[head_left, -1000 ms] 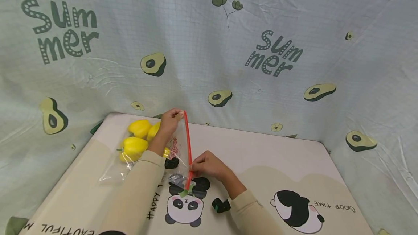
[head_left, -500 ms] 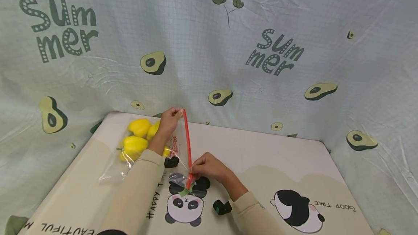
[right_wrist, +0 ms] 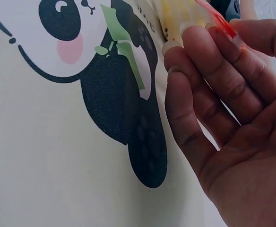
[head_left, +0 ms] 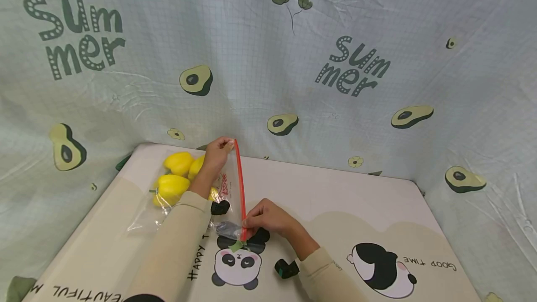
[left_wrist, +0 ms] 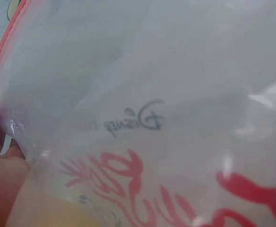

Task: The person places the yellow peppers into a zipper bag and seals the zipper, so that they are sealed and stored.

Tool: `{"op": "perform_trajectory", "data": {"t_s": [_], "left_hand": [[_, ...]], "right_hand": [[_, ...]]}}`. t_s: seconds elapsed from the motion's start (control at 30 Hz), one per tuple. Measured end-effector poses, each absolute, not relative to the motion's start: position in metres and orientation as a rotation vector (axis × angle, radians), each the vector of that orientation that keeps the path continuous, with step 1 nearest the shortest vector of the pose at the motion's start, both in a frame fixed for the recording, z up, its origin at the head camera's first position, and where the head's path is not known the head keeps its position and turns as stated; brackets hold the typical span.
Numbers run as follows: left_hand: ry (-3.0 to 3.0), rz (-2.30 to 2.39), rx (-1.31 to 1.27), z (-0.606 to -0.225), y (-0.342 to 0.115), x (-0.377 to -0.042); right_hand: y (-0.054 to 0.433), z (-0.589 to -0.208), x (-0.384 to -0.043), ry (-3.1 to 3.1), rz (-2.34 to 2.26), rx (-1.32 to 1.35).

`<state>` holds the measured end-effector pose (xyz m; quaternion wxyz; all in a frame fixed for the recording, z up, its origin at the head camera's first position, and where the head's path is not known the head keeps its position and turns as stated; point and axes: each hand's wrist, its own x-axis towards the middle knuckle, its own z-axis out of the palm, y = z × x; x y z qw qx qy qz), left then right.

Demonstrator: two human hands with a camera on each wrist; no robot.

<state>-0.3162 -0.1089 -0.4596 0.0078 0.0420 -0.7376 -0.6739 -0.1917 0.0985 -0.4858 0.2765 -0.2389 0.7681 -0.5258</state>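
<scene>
A clear zip bag [head_left: 140, 223] with red lettering lies at the left of the table, several yellow bell peppers [head_left: 171, 189] inside it. Its red zip strip [head_left: 240, 178] runs from far to near. At the far end of that strip, my left hand [head_left: 216, 156] pinches the bag's corner; in the left wrist view, the left hand [left_wrist: 3, 182] shows at the edge beside the clear plastic. Close to the strip's near end, my right hand [head_left: 270, 218] pinches the strip between thumb and forefinger. The right wrist view shows the right hand [right_wrist: 237, 104] with its other fingers bent. My left forearm hides part of the peppers.
The table [head_left: 327, 185] has a printed cover with pandas and words. A patterned curtain [head_left: 235, 36] hangs right behind it and at both sides. A black wrist camera [head_left: 286, 268] sits by my right sleeve, and another [head_left: 220, 207] by my left.
My right hand has slid a little along the red strip toward its near end. My left hand keeps its hold at the far end, and the peppers lie as before.
</scene>
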Motion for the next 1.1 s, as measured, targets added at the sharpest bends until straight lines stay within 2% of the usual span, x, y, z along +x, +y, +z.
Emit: {"op": "perform_trajectory", "data": {"t_s": [1.1], "left_hand": [[-2.295,-2.109,0.174,-0.461,-0.106,-0.319]], "right_hand": [[0.103,-0.486,-0.181,1.972,-1.400,-0.644]]}}
